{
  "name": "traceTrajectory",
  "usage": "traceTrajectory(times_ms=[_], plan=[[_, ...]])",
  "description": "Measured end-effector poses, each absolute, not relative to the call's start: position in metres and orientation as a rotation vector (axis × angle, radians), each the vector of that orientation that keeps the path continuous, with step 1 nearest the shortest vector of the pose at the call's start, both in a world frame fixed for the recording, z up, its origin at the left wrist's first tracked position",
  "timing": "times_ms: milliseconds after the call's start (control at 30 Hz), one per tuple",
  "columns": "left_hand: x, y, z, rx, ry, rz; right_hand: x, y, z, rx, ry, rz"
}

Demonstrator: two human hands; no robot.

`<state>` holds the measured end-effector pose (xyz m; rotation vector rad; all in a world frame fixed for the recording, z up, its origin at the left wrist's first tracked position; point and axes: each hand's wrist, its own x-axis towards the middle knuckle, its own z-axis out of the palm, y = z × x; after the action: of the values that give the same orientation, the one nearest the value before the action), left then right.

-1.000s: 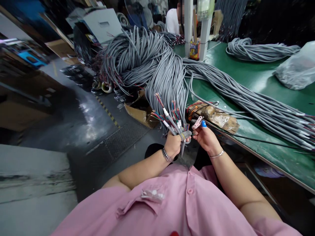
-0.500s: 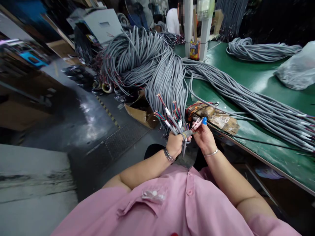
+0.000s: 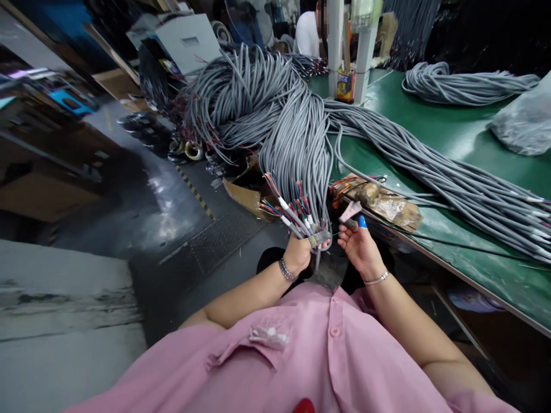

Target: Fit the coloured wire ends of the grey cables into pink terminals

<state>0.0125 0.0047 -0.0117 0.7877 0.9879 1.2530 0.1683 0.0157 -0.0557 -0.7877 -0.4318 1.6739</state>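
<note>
My left hand (image 3: pixel 300 252) is closed round several grey multi-core cables (image 3: pixel 297 225). Their fanned ends show white bands and thin coloured wires (image 3: pixel 267 207). A grey cover wraps the left thumb. To its right, my right hand (image 3: pixel 360 248) has blue tape on the thumb and pinches a small pink clip-like tool (image 3: pixel 350 211) with a dark part. A thin green wire spans part of the gap between the hands. Behind them hangs a thick bundle of grey cables (image 3: pixel 297 137) over the table edge.
More cables (image 3: pixel 430 166) lie across the green table (image 3: pixel 469 137). A taped block (image 3: pixel 387 206) rests at its near edge. A plastic bag (image 3: pixel 523 117) and a cable coil (image 3: pixel 465 86) are farther right. A cardboard box (image 3: pixel 243 199) stands below; a person (image 3: pixel 307 34) is at the back.
My hands have moved apart, the right one with the pink tool now clear of the cables. The left has shifted slightly left with them. The view has shifted a little.
</note>
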Motion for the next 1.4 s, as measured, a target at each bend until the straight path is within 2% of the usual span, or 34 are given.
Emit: traceTrajectory(times_ms=[667, 933, 1167, 1400], plan=[[0.032, 0.02, 0.008, 0.75, 0.988, 1.243, 0.168, 0.044, -0.029, -0.808, -0.556, 1.567], [0.035, 0.024, 0.001, 0.725, 1.015, 1.233, 0.162, 0.042, -0.037, -0.905, -0.64, 1.197], [0.037, 0.024, -0.001, 0.751, 1.016, 1.21, 0.158, 0.053, -0.041, -0.757, -0.518, 1.499], [0.033, 0.023, 0.002, 0.732, 1.007, 1.237, 0.152, 0.049, -0.045, -0.768, -0.542, 1.255]])
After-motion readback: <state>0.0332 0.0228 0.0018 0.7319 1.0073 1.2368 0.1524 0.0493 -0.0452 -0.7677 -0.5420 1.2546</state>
